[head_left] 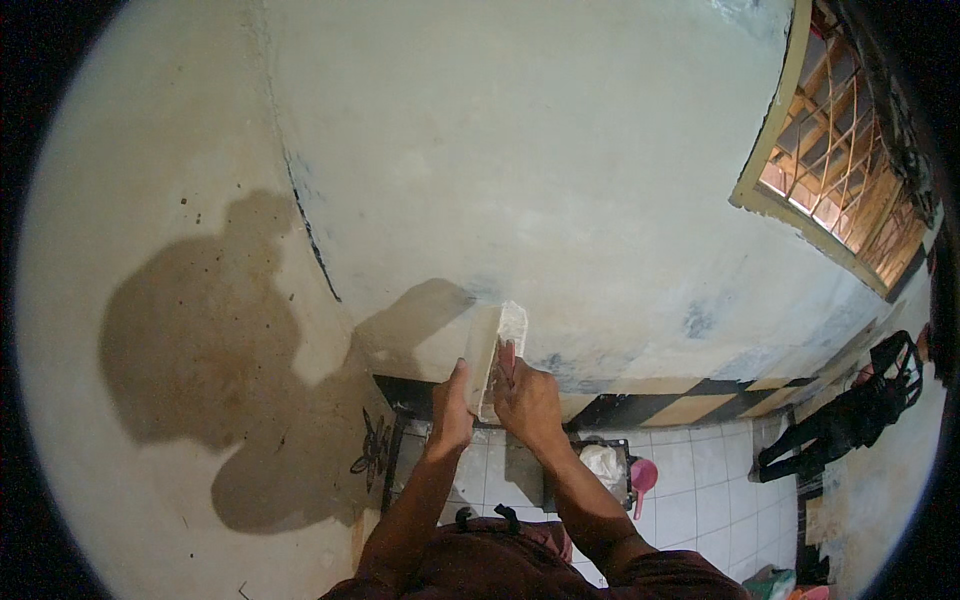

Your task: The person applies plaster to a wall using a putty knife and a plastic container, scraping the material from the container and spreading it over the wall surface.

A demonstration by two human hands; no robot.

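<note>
Reaching in from 7 o'clock with the left forearm (pixel 405 520) and from 5 o'clock with the right forearm (pixel 600 505), both bare and converging just below the centre of the view. Gripping a pale board (pixel 484 355) in the left hand (pixel 453 405), with thumb straight along its left edge, pointing to 12 o'clock; impossible to tell how far the hidden fingers curl. Clutching a red-handled tool (pixel 508 355) in the right hand (pixel 530 400), with fingers folded firmly round it, over the board. Tilting the board slightly to 1 o'clock, with whitish paste (pixel 514 322) at its upper end, before a patchy wall (pixel 560 180).

Running behind the hands toward 4 o'clock, a checked tile band (pixel 690 405). Lying at 5 o'clock, partly covered by the right forearm, a dark tray (pixel 627 450) with a white bundle (pixel 602 465); just beside it, a pink dipper (pixel 643 475). Hanging between 3 and 4 o'clock, a black strapped bundle (pixel 850 415). Set at 2 o'clock, a grilled window (pixel 840 150).
</note>
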